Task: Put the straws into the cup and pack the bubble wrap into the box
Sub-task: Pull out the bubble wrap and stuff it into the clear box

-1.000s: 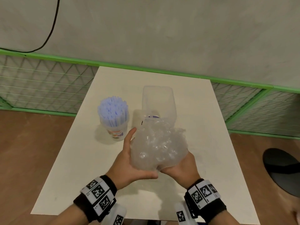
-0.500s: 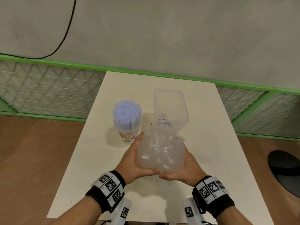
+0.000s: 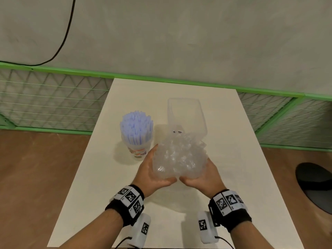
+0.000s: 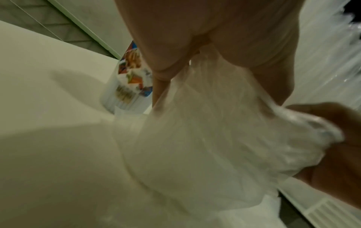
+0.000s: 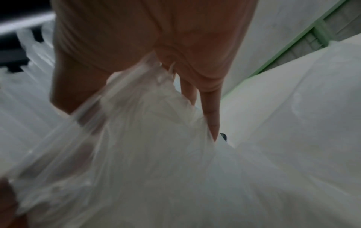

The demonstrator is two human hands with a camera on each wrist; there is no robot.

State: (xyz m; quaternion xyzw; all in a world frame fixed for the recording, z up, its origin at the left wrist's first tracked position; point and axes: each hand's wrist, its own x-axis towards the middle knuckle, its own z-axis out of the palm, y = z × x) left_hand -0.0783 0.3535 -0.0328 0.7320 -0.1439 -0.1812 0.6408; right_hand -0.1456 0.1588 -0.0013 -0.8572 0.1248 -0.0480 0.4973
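Observation:
A crumpled bundle of clear bubble wrap (image 3: pixel 179 157) is held between both hands above the white table (image 3: pixel 233 168). My left hand (image 3: pixel 152 169) grips its left side, fingers up along it and thumb beneath. My right hand (image 3: pixel 203 177) grips the right side and underside. The bundle's far edge overlaps the near rim of the empty clear plastic box (image 3: pixel 186 114). Left of the box stands a printed cup (image 3: pixel 138 151) packed with pale blue straws (image 3: pixel 136 126). The left wrist view shows bubble wrap (image 4: pixel 205 138) under my fingers (image 4: pixel 162 64), with the cup (image 4: pixel 131 86) close behind. In the right wrist view, bubble wrap (image 5: pixel 146 154) fills the frame.
A green-framed wire mesh fence (image 3: pixel 53 101) runs behind and beside the table, against a grey wall with a black cable (image 3: pixel 66 33). A dark round object (image 3: pixel 316 186) lies on the brown floor at the right. Bare tabletop stretches right of the box.
Both hands have squeezed the loose bubble wrap into a tighter bundle and carried it a little farther toward the box. Cup and box have stayed put.

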